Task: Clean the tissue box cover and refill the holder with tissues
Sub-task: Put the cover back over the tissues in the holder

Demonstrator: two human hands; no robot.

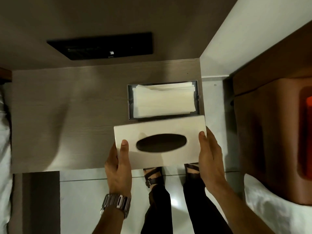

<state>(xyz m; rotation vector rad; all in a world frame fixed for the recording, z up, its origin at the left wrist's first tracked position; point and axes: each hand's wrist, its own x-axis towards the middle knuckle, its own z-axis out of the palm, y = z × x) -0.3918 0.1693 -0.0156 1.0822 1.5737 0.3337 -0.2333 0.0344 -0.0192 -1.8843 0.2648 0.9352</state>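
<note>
The white tissue box cover (157, 127) with a dark oval slot is held level just above the front edge of the wooden table (67, 119). My left hand (119, 168) grips its left end, thumb on top. My right hand (211, 156) grips its right end. Right behind the cover, the dark holder tray (129, 102) lies on the table, filled with a stack of white tissues (163, 102). The cover's far edge hides the tray's near rim.
A black panel (104, 46) is set into the brown wall behind the table. A brown headboard (263, 132) and white bedding (276, 215) stand to the right. More white bedding (4, 149) lies at the left. My sandalled feet (152, 174) stand on the pale floor.
</note>
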